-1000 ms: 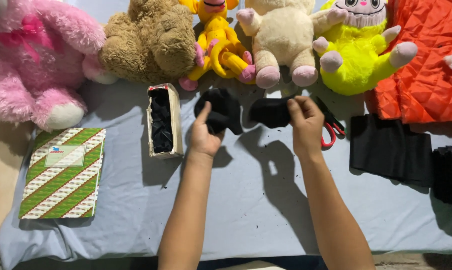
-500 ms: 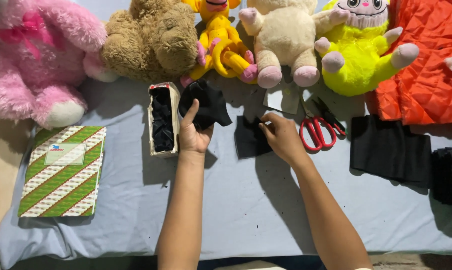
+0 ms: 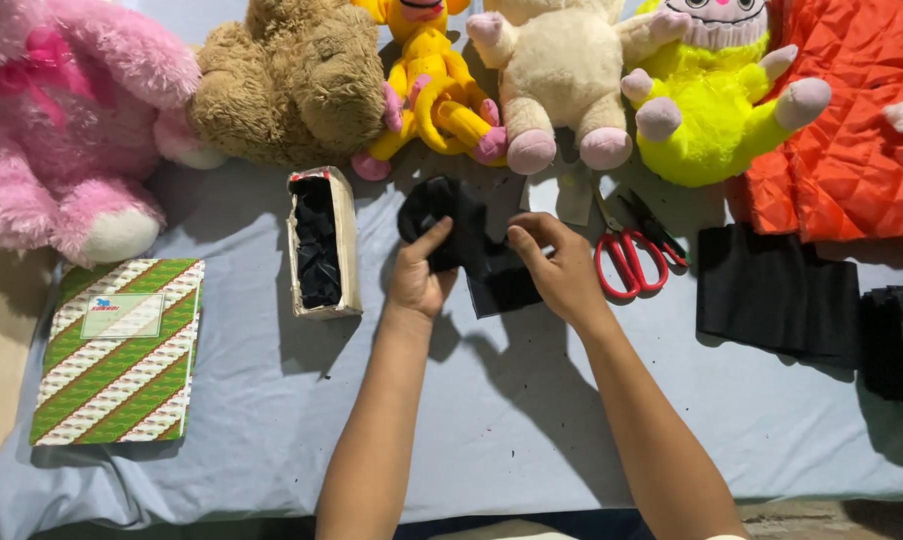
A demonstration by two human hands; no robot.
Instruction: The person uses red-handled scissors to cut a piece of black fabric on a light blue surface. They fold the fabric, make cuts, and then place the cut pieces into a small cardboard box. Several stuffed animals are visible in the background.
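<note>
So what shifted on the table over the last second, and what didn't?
The left hand carried its bunched black fabric left toward the small box, then back toward centre, keeping its grip. The right hand came down off the strip near the red scissors onto the flat black piece. The plush toys, striped book and box stayed put.

We count five plush toys along the back: one fluffy pink plush toy [image 3: 57,130], one brown teddy bear [image 3: 292,85], one yellow-and-pink plush figure [image 3: 437,90], one cream plush animal [image 3: 562,75] and one neon-yellow plush monster [image 3: 717,100]. We also count one pair of red-handled scissors [image 3: 632,250], one green striped booklet [image 3: 117,350], one narrow cardboard box [image 3: 322,242] and two hands [image 3: 422,275] [image 3: 562,270].
</note>
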